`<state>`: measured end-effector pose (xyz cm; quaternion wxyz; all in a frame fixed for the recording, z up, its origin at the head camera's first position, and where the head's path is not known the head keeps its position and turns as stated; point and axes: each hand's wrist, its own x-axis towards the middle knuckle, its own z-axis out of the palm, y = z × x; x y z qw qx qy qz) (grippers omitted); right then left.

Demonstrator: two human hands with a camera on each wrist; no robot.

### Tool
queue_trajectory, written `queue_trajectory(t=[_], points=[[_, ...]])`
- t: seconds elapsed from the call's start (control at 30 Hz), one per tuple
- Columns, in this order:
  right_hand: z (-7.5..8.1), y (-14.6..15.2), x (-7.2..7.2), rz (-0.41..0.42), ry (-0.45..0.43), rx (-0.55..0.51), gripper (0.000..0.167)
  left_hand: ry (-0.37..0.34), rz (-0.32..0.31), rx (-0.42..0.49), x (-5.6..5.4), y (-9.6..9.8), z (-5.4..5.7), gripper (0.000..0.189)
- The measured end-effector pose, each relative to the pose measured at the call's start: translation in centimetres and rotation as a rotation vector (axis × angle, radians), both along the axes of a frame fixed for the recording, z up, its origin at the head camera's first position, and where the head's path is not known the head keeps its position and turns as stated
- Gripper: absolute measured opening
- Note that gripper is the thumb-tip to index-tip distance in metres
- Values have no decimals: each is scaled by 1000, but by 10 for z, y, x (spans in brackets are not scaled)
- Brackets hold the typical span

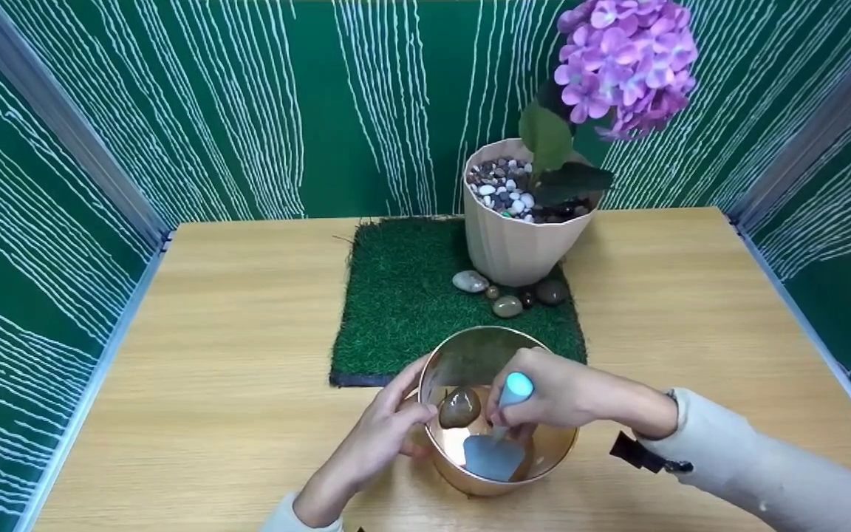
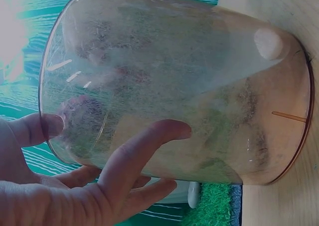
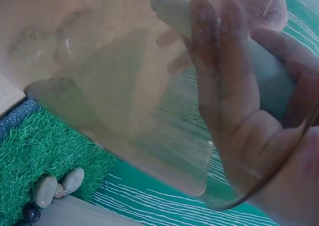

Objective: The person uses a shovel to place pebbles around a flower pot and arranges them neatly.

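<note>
Setting: green backdrop (image 1: 315, 111) with white streaks, wood-grain table (image 1: 233, 332). Beyond the fingers of my left hand (image 1: 387, 430) and right hand (image 1: 551, 389), a grass mat (image 1: 403, 295) bears a flower pot (image 1: 521, 247) and pebbles (image 1: 507, 306).

Left fingers curve round the outside of the see-through amber container (image 1: 466, 358), thumb at its rim. Right fingers wrap a blue-handled tool (image 1: 518, 389) inside it; the grey blade (image 1: 490, 457) lies just past those fingers, on my side. Cannot tell whether the blade touches the container's floor. A brown stone (image 1: 459, 408) sits inside, between left thumb and right fingers.

Method, my judgement: the step is blade work low in the container. Best with a firm left grip against skidding, the blade at a shallow angle, movement from the wrist, light pressure. Risk: my right knuckles could knock the stone against the side, or the blade could scratch it.
</note>
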<state>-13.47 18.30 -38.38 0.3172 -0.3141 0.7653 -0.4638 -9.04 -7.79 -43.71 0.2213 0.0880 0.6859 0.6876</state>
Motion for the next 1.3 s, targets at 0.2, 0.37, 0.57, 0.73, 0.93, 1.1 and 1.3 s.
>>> queue_trajectory(t=[0.2,0.37,0.57,0.73,0.93,1.1,1.3], points=[[3,3,0,-46,-45,-4,14,-5,-2,2,0,0,0,71],[7,9,0,-85,-68,-7,16,-7,-7,11,0,-1,-1,71],[10,16,-1,-112,-64,-34,18,-8,-7,15,1,-1,-1,71],[14,24,-2,-138,-91,-60,21,-10,-6,15,1,-1,-1,72],[17,32,-4,-175,-156,-92,24,-14,-2,5,1,-1,0,72],[18,38,-6,-200,-192,-130,26,-22,-5,7,1,-1,0,72],[16,45,-7,-236,-241,-169,29,-28,-8,6,0,-1,1,71]])
